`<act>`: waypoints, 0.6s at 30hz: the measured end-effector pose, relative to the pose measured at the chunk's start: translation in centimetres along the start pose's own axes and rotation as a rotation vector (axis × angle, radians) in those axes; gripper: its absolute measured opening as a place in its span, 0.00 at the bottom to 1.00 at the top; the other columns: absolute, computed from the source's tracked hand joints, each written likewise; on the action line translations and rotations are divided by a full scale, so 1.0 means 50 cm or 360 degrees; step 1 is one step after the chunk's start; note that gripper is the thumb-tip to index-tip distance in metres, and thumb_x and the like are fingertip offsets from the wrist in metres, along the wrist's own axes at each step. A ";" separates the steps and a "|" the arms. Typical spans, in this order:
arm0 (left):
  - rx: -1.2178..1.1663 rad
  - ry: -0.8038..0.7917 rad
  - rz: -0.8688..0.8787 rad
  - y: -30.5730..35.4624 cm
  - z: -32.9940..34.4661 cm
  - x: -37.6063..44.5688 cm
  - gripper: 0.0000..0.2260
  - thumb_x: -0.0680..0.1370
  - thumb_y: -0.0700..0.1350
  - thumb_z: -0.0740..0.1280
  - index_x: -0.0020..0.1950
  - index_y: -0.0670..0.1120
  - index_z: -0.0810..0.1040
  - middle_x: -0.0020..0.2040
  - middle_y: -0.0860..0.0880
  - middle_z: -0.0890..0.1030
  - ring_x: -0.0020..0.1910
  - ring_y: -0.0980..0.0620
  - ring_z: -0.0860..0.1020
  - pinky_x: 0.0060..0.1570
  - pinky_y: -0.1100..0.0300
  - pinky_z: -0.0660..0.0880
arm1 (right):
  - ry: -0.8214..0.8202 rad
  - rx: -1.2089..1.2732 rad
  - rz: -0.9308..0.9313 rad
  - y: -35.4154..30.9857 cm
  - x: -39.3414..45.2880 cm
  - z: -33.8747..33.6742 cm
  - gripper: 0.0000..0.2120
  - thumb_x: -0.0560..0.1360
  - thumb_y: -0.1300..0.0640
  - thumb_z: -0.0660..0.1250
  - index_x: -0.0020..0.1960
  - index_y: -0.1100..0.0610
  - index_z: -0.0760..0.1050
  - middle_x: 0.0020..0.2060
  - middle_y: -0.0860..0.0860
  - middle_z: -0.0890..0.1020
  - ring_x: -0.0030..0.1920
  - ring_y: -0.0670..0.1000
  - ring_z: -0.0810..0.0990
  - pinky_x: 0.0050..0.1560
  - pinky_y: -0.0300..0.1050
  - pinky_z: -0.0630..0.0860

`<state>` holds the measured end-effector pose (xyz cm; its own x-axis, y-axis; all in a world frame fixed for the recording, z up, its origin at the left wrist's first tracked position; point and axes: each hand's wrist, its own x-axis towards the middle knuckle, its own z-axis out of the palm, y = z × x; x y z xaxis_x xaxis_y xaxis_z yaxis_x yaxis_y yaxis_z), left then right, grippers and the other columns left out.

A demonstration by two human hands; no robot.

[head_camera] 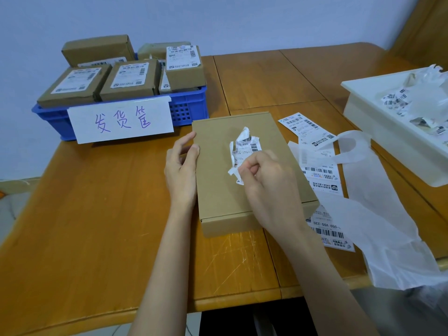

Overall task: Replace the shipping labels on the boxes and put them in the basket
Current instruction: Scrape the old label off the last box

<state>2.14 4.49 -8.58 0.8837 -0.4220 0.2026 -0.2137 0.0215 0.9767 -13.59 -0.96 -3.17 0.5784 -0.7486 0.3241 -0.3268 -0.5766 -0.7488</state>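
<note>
Nearest me, low in the centre of the frame, my right hand [264, 183] pinched the crumpled old label [244, 151], fingers curled tight round its lower edge; most of it looked lifted off the box [237, 170], though I could not tell whether any still stuck. I judged the pinch sat low so the paper would peel upward in one piece. My left hand [181, 170] lay against the box's left edge, fingers only lightly bent and closing on nothing, there to brace it against the pull. The box lay flat on the wooden table [97, 226], middle of the frame. Just right of it lay the fresh labels [320, 170] under a white plastic bag [378, 214], within easy reach. Far right stood a white tray [378, 127] holding torn label scraps. In the upper left sat the blue basket [189, 107], filled with relabelled boxes [131, 78].
</note>
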 end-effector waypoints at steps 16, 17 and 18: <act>-0.0008 -0.0005 -0.0024 -0.004 0.000 0.001 0.12 0.82 0.46 0.64 0.65 0.53 0.79 0.59 0.46 0.78 0.57 0.52 0.78 0.45 0.70 0.73 | 0.0057 -0.0049 0.0035 -0.005 0.005 0.007 0.09 0.78 0.55 0.64 0.39 0.55 0.71 0.37 0.46 0.73 0.38 0.48 0.71 0.39 0.46 0.68; -0.0014 -0.0012 -0.0028 -0.005 0.000 0.001 0.12 0.82 0.46 0.64 0.65 0.53 0.79 0.59 0.46 0.78 0.57 0.51 0.78 0.47 0.67 0.74 | 0.0062 -0.0078 0.0025 -0.010 0.006 0.006 0.10 0.79 0.51 0.63 0.40 0.53 0.71 0.37 0.46 0.72 0.38 0.47 0.71 0.37 0.45 0.66; -0.0019 -0.0024 -0.0027 -0.006 0.000 0.002 0.12 0.82 0.46 0.64 0.65 0.53 0.79 0.59 0.46 0.79 0.57 0.51 0.78 0.49 0.64 0.74 | 0.0049 -0.0090 0.0022 -0.013 0.008 0.006 0.10 0.79 0.47 0.62 0.42 0.51 0.71 0.37 0.46 0.72 0.38 0.46 0.71 0.36 0.43 0.65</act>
<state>2.29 4.45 -8.83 0.8806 -0.4362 0.1851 -0.1938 0.0250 0.9807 -12.93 -0.79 -2.69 0.5504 -0.7658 0.3326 -0.3767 -0.5833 -0.7196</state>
